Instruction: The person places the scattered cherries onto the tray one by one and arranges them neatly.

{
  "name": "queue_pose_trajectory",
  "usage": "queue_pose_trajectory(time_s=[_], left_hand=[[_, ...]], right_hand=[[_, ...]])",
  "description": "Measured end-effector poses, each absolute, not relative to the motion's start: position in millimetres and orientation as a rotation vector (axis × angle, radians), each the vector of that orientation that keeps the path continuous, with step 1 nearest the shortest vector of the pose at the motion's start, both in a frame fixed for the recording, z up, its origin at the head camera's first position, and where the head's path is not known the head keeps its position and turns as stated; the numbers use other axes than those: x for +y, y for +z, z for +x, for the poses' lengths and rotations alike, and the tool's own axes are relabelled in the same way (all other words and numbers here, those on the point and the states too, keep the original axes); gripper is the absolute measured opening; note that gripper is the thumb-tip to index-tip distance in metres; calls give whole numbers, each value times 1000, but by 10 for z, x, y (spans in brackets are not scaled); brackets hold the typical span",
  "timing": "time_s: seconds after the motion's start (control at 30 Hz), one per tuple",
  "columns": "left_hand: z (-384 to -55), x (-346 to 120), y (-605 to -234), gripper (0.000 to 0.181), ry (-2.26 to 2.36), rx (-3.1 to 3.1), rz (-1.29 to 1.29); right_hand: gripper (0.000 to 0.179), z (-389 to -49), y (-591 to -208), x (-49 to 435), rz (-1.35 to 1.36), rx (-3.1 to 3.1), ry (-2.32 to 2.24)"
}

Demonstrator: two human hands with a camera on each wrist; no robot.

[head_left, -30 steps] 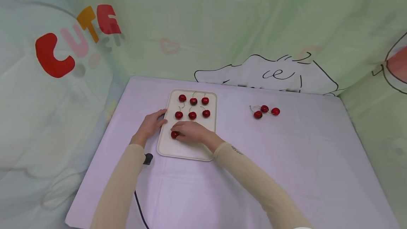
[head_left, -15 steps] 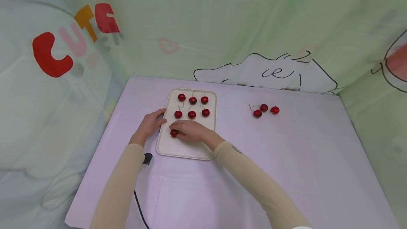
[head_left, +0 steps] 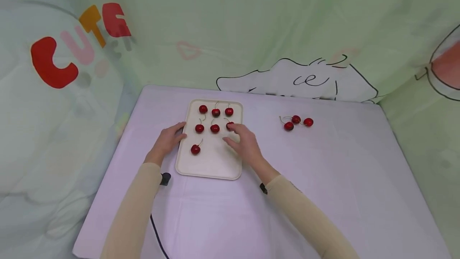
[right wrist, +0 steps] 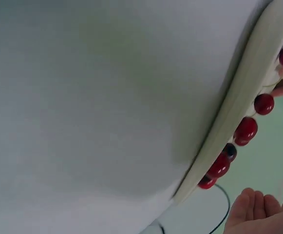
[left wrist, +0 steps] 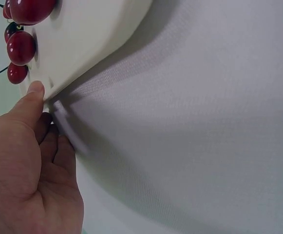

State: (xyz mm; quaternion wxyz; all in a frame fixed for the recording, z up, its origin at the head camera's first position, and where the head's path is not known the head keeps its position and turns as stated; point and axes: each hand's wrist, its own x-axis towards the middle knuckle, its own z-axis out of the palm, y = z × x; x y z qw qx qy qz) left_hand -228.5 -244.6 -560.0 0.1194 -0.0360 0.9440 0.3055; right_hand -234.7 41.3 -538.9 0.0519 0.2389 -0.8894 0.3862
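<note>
On the cream rectangular tray [head_left: 215,165], several red cherries with stems stand in two rows, and a single cherry [head_left: 195,149] sits lower left. My left hand [head_left: 166,141] touches the tray's left edge; in the left wrist view its thumb [left wrist: 32,97] lies at the rim. My right hand [head_left: 248,145] is over the tray's right side, thumb and fingers apart, nothing between them. Its fingertips partly cover the right cherry [head_left: 229,126] of the second row; whether they touch it I cannot tell. The right wrist view shows that hand [right wrist: 263,217] with an upturned palm beside the cherries.
Three more cherries lie together on the table right of the tray, one of them a dark red cherry [head_left: 289,126]. A black cable [head_left: 156,231] runs along the table by the left forearm. A printed curtain [head_left: 201,31] hangs behind and beside the white table [head_left: 323,179].
My right hand has let go of the lower left cherry, which stays on the tray, and has moved right and slightly up to the tray's right edge. The left hand stays at the rim.
</note>
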Motion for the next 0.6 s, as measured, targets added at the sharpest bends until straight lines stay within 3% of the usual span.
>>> queue_pose_trajectory(time_s=[0.23, 0.6], left_hand=[[-2275, -2454, -5588, 55, 908, 2745, -105], [-2289, -2460, -5626, 55, 922, 2747, -100]], right_hand=[[46, -2492, -5504, 976, 267, -2544, 1233], [50, -2650, -5602, 1573, -116, -2572, 1263]])
